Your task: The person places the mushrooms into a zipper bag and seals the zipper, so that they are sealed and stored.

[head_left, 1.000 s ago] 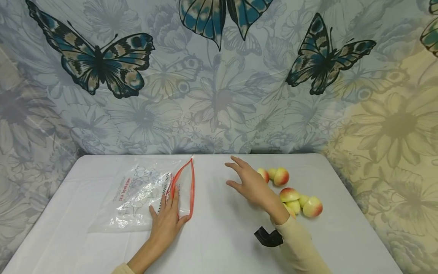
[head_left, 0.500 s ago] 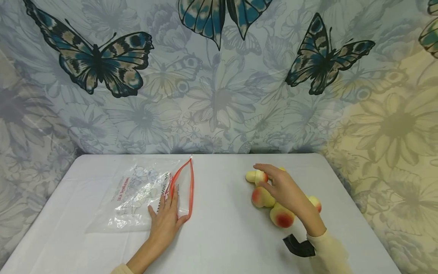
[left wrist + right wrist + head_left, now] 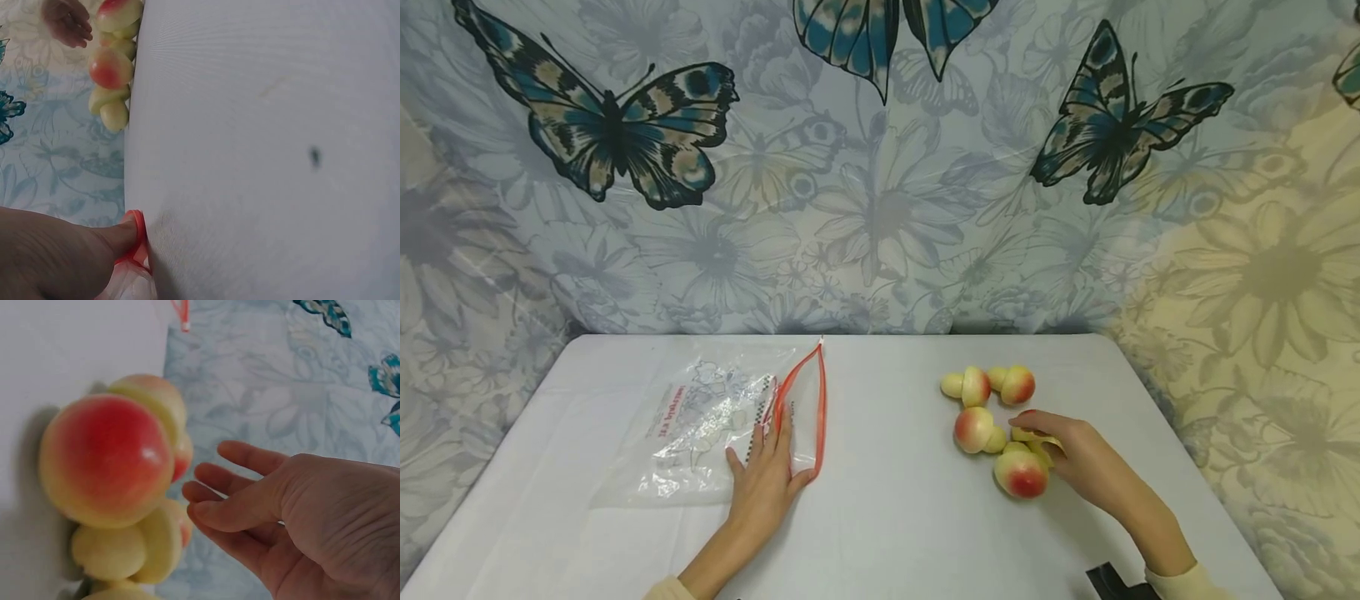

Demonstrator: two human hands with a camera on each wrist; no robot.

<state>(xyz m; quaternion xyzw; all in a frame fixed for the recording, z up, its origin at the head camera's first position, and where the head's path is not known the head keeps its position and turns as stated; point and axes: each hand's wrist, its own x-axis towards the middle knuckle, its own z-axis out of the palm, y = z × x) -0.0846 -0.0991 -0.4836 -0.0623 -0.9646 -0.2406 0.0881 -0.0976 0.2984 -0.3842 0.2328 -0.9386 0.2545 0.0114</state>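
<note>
A transparent plastic bag with a red zip edge lies flat on the left of the table. My left hand rests on it with straight fingers near its mouth; in the left wrist view the thumb touches the red edge. Several yellow-and-red mushroom-shaped pieces lie clustered on the right. Over the nearer ones hovers my right hand, thumb and fingertips close together. The right wrist view shows its fingers apart from the pieces, holding nothing. The hand hides part of the cluster.
A white cloth covers the table. Behind it hangs a backdrop printed with flowers and butterflies. A black strap is on the right wrist. More mushroom-shaped pieces lie at the cluster's left side.
My right hand has moved right and nearer to me, from the cluster's left side to above its nearer pieces, uncovering the farther ones. The left hand and bag have stayed put.
</note>
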